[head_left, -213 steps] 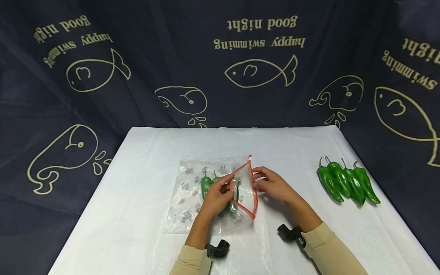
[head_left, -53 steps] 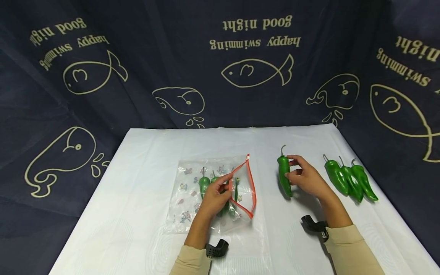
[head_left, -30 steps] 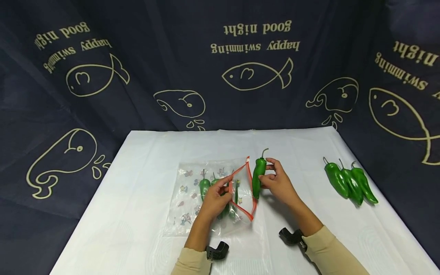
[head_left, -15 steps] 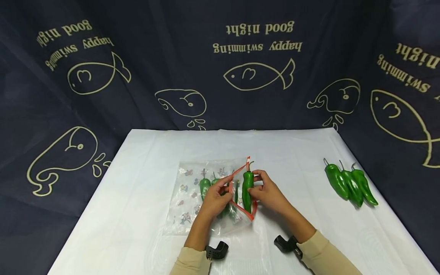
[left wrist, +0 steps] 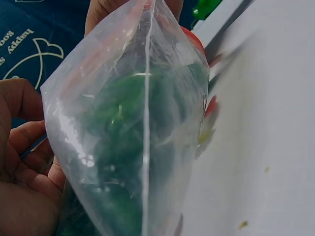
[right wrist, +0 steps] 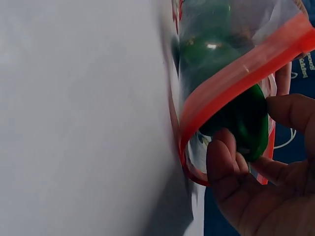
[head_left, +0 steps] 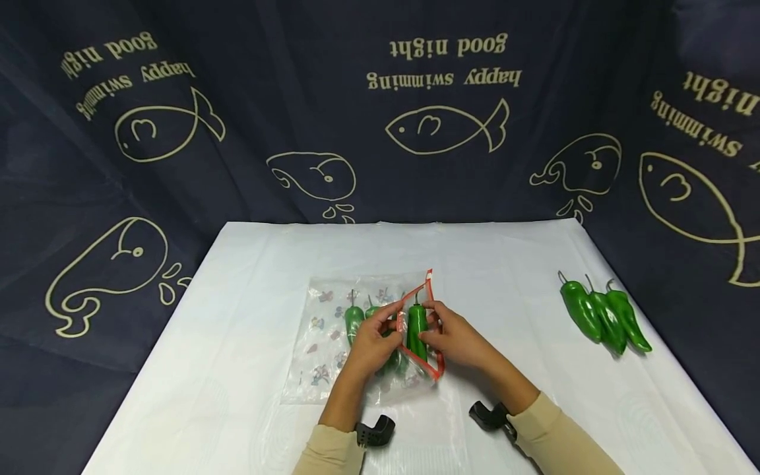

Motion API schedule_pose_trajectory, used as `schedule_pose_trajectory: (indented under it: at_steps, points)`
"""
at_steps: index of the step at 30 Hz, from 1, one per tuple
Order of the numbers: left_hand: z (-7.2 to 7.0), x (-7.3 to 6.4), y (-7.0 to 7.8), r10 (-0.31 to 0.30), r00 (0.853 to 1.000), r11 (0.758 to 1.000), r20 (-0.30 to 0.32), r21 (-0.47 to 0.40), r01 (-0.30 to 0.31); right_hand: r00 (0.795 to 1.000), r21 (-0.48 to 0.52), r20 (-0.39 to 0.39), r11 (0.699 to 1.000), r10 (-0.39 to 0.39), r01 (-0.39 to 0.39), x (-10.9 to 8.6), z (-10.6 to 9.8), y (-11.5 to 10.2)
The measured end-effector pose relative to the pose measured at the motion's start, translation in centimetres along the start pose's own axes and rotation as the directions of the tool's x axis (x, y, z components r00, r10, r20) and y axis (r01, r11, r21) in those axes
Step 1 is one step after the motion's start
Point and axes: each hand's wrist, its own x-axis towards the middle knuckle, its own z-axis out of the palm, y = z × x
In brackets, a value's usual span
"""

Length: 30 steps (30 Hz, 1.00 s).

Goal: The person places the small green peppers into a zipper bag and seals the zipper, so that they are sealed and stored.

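A clear zip bag with a red-edged mouth lies on the table, and several green peppers show through its film. My left hand pinches the upper edge of the mouth and keeps it spread. In my right hand is another green pepper, gripped between thumb and fingers inside the bag's mouth. The right wrist view shows this pepper behind the red zip strip. Through the film in the left wrist view, the peppers look blurred.
Three green peppers lie side by side at the right of the white-covered table. A dark blue curtain with fish drawings hangs behind and at both sides. Black cameras sit on both wrists.
My right hand took one pepper from the right-hand group, which went down to three, and carried it left into the bag's mouth. My left hand has stayed on the bag.
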Motion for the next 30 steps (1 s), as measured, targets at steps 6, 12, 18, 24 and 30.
schedule_pose_trajectory:
  at_steps: [6,12,18,24,30]
  points:
    - [0.1,-0.4,2.6,0.008,1.0,1.0,0.019,0.022,-0.008,1.0,-0.028,-0.006,0.999,0.022,-0.022,0.1,-0.2,0.0]
    - [0.0,-0.6,3.2,-0.007,0.999,1.0,0.036,0.007,0.007,1.0,0.138,-0.013,0.99,0.011,-0.009,-0.5,-0.1,-0.4]
    - [0.1,-0.7,2.9,-0.018,0.999,1.0,0.027,-0.01,0.018,0.999,0.214,-0.046,0.977,0.012,-0.002,-1.0,0.0,-0.8]
    - [0.2,-0.7,3.2,-0.025,1.0,1.0,0.016,-0.001,0.025,0.998,0.238,-0.057,0.971,0.041,-0.026,-1.0,-0.1,-0.8]
    - [0.2,-0.7,3.4,0.0,0.999,1.0,0.037,0.009,-0.001,0.997,0.319,-0.034,0.946,0.067,-0.053,-0.7,0.0,-0.5]
